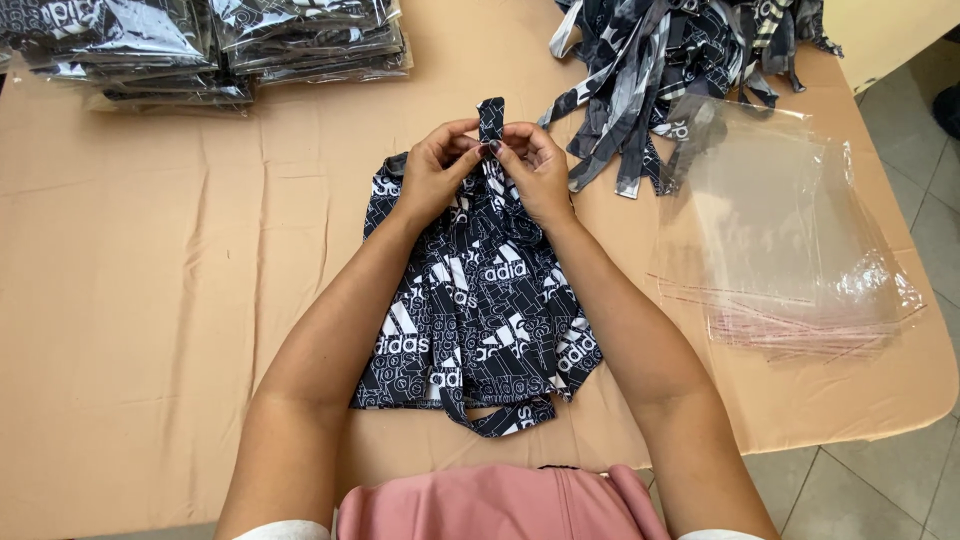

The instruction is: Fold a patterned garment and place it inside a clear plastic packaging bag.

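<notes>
While spread flat on the tan cloth-covered table (150, 300), black fabric garment with white geometric print (480, 320), far end bunched up. Left hand (432, 170) and right hand (535, 168) both pinched shut on its narrow strap (491, 115), probably to keep it straight and centred. Stack of clear plastic sleeves (790, 240) handy at right, loose printed pile (680, 70) beyond, bagged stacks (200, 45) far left.

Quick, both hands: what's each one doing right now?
Left hand: closed, pinching the strap of the black printed garment.
Right hand: closed, pinching the same strap.
</notes>
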